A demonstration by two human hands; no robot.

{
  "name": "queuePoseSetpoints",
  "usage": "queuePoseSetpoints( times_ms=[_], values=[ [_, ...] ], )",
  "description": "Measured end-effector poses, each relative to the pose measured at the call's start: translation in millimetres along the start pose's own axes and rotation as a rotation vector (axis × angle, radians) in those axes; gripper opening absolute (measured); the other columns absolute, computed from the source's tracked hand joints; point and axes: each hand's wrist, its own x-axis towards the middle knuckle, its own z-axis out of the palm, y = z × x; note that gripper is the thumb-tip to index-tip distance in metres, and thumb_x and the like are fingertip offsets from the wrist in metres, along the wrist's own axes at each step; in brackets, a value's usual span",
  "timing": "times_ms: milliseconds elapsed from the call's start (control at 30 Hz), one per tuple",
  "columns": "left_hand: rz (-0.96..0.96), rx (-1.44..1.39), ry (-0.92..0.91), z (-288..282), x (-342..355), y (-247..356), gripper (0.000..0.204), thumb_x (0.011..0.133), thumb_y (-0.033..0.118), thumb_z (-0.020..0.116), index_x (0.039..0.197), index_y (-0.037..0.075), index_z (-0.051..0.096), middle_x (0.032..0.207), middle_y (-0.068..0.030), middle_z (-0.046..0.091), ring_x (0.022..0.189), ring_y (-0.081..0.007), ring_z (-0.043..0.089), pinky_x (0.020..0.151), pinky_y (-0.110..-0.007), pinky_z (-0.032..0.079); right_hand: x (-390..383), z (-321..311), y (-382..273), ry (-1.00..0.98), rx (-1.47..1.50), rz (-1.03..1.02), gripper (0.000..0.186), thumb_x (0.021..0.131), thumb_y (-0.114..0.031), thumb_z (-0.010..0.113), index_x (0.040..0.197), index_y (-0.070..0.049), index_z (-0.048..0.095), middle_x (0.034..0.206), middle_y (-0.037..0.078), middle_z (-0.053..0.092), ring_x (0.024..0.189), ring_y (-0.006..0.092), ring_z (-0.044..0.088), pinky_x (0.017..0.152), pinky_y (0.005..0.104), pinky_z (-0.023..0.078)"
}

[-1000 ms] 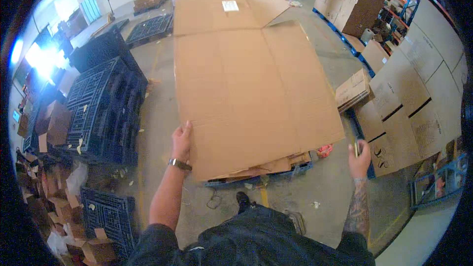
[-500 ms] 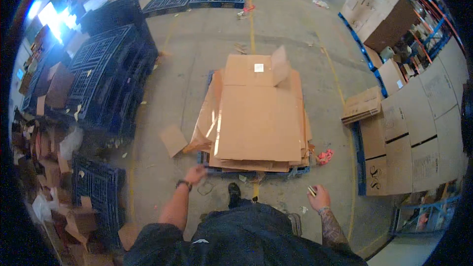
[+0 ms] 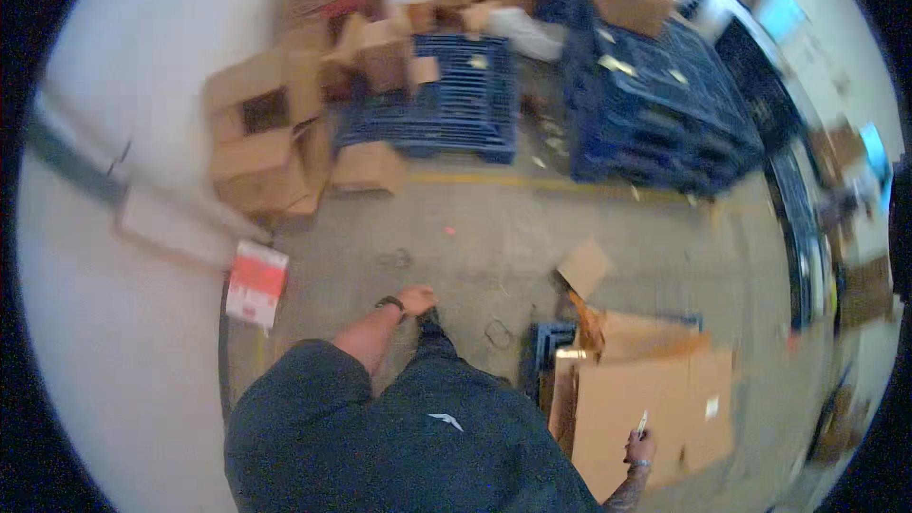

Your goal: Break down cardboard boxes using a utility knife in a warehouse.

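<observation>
The right hand (image 3: 640, 448) has its fingers closed around a slim, pale, straight tool (image 3: 643, 422), over a flat brown cardboard sheet (image 3: 655, 389) with a white square label (image 3: 712, 407). The sheet lies stacked on a blue plastic pallet (image 3: 553, 336), whose far-left corner and far edge show past the cardboard. The left hand (image 3: 416, 300) hangs well left of that corner, too blurred to tell how far its fingers are open.

We've got a greyish floor (image 3: 494, 247) with blue pallets (image 3: 480, 119) on it, one under flattened cardboard (image 3: 617, 394), plus a loose cardboard piece (image 3: 584, 267).
</observation>
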Motion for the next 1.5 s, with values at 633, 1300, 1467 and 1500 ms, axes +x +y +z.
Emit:
queuePoseSetpoints(
  times_ms=[633, 1300, 1467, 1500],
  values=[
    [-0.619, -0.250, 0.335, -270.4, 4.5, -249.7, 0.057, 0.083, 0.044, 0.065, 0.126, 0.006, 0.058, 0.117, -0.0149, 0.066, 0.105, -0.0306, 0.062, 0.090, -0.039, 0.049, 204.2, 253.4, -318.2, -0.426, -0.320, -0.666, 0.029, 0.092, -0.027, 0.060, 0.101, 0.000, 0.057, 0.068, 0.011, 0.064, 0.055, 0.0172, 0.062, 0.043, 0.0342, 0.048],
    [-0.684, -0.384, 1.015, -575.8, 285.2, -424.5, 0.090, 0.068, 0.039, 0.080, 0.132, -0.010, 0.040, 0.125, -0.0297, 0.056, 0.117, -0.0412, 0.056, 0.096, -0.046, 0.046, 120.2, 275.3, -941.1, -0.216, -0.067, -0.764, 0.028, 0.091, -0.027, 0.059, 0.108, -0.004, 0.057, 0.089, 0.023, 0.066, 0.082, 0.0418, 0.064, 0.070, 0.0482, 0.050],
    [-0.879, -0.004, 0.656, -579.7, 324.0, -465.5, 0.046, 0.085, 0.026, 0.059, 0.119, -0.004, 0.057, 0.116, -0.0283, 0.062, 0.107, -0.0448, 0.060, 0.088, -0.049, 0.051, 97.0, 311.1, -863.8, -0.153, -0.243, -0.645, 0.032, 0.091, -0.031, 0.059, 0.109, -0.005, 0.055, 0.089, 0.021, 0.067, 0.079, 0.0372, 0.066, 0.069, 0.0474, 0.050],
    [-0.870, 0.038, 0.593, -580.9, 329.8, -450.0, 0.046, 0.082, 0.032, 0.060, 0.114, -0.001, 0.062, 0.116, -0.0266, 0.062, 0.106, -0.0426, 0.061, 0.088, -0.048, 0.052, 91.2, 320.3, -827.0, -0.100, -0.432, -0.667, 0.039, 0.091, -0.034, 0.059, 0.118, -0.005, 0.056, 0.088, 0.019, 0.068, 0.077, 0.0329, 0.068, 0.070, 0.0458, 0.052]
  ],
)
